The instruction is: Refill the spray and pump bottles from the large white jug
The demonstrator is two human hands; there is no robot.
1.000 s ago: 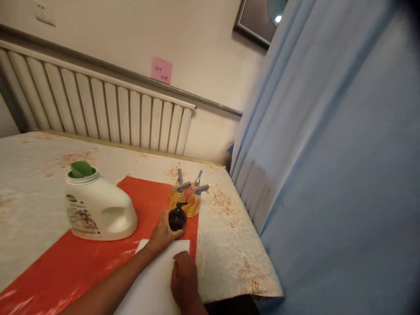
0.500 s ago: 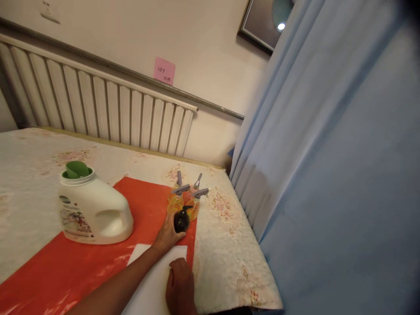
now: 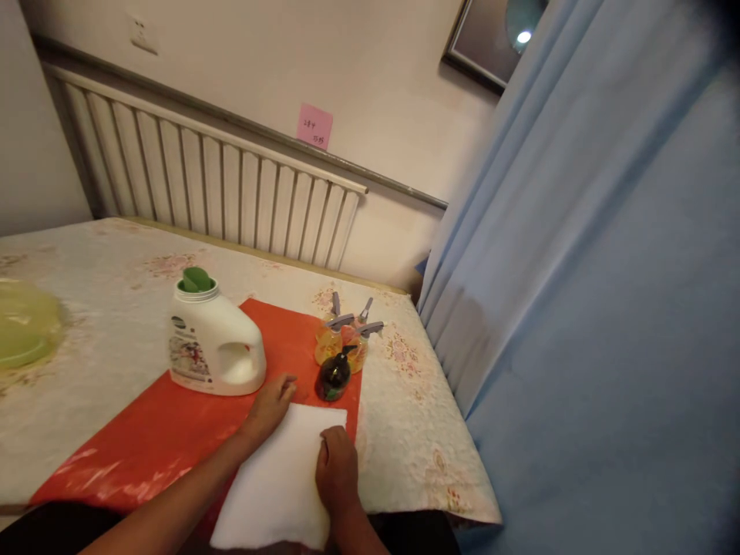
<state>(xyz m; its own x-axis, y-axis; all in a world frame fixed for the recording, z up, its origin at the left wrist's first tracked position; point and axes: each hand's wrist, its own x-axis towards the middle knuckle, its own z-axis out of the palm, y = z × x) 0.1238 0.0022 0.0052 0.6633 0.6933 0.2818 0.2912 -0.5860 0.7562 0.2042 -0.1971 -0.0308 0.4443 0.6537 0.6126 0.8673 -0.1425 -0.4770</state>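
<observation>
My left hand [image 3: 274,402] is over the red mat, by the upper left corner of a white cloth [image 3: 283,470]. Its fingers are loosely stretched and hold nothing. A dark round pump bottle [image 3: 334,378] with a black pump head stands just right of its fingertips, not touched. My right hand [image 3: 338,466] is closed in a fist at the cloth's right edge; whether it grips the edge is hidden. Behind the dark bottle stand several clear pump bottles [image 3: 328,345] with orange liquid and grey pump heads.
A large white detergent jug [image 3: 216,347] with a green cup in its mouth stands on the red mat [image 3: 156,439]. A yellow-green basin [image 3: 26,324] sits far left on the floral-covered table [image 3: 398,432]. A blue curtain [image 3: 555,347] hangs at the right; a radiator [image 3: 231,193] is behind.
My left hand has let go of the dark pump bottle and drawn back to the left. My right hand stays by the cloth. The view has turned left, bringing the basin in.
</observation>
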